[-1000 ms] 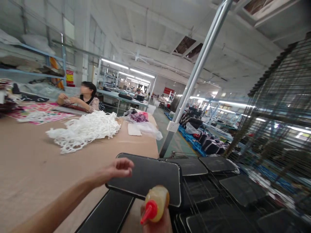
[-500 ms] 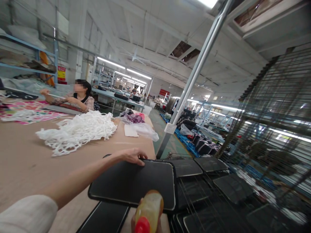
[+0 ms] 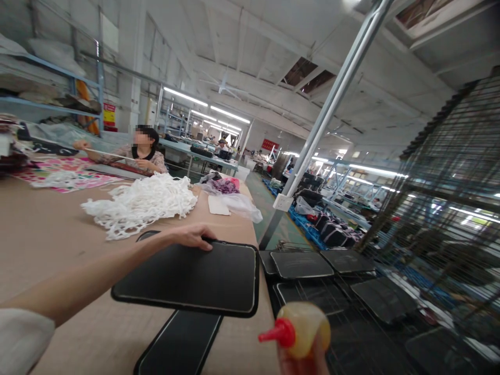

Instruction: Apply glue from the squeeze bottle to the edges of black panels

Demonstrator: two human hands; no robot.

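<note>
My left hand (image 3: 195, 237) grips the far edge of a black rounded panel (image 3: 187, 278), its thumb on the top face. A pale line runs along the panel's border. Beneath it, another black panel (image 3: 179, 341) lies on the brown table (image 3: 97, 333). In my right hand (image 3: 302, 362), at the lower right, is a squeeze bottle (image 3: 308, 328) of yellowish liquid. Its red nozzle points left, toward the near right corner of the held panel but apart from it.
Several black panels (image 3: 300, 264) lie on a wire rack at the right. White netting (image 3: 144, 203) is heaped on the table, near a plastic bag (image 3: 246, 207). Across the table sits a person (image 3: 146, 153) holding a thin rod. A metal post (image 3: 312, 140) rises beyond the table's edge.
The panel in my left hand has shifted left, away from the rack and over the table. My right hand has moved right, and the bottle has turned so its nozzle points left.
</note>
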